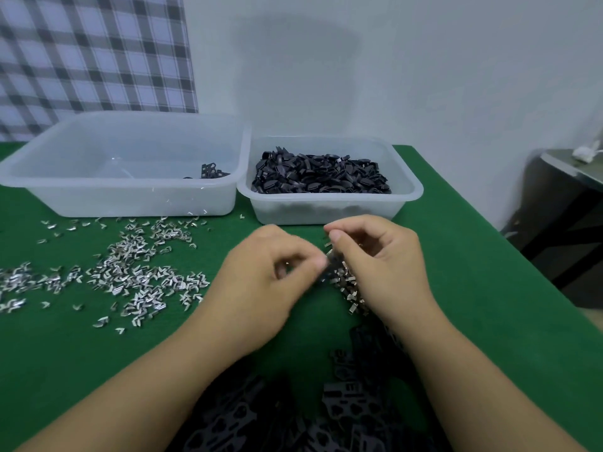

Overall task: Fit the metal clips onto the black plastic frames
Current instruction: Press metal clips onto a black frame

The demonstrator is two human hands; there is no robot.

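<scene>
My left hand [261, 282] and my right hand [378, 262] meet over the green table, fingers curled. Between their fingertips sits a small dark piece [330, 261], blurred, that looks like a black plastic frame; both hands pinch it. A small heap of metal clips [347, 285] lies just under my right hand. Many more metal clips [130, 272] are scattered on the cloth to the left. Loose black plastic frames [352, 402] lie near the table's front edge between my forearms.
A clear tub [326, 210] full of small black parts stands behind my hands. A larger clear tub [124, 197] at the back left holds a few black frames [212, 171]. The green table [473, 272] ends at the right, beside a dark stand [561, 203].
</scene>
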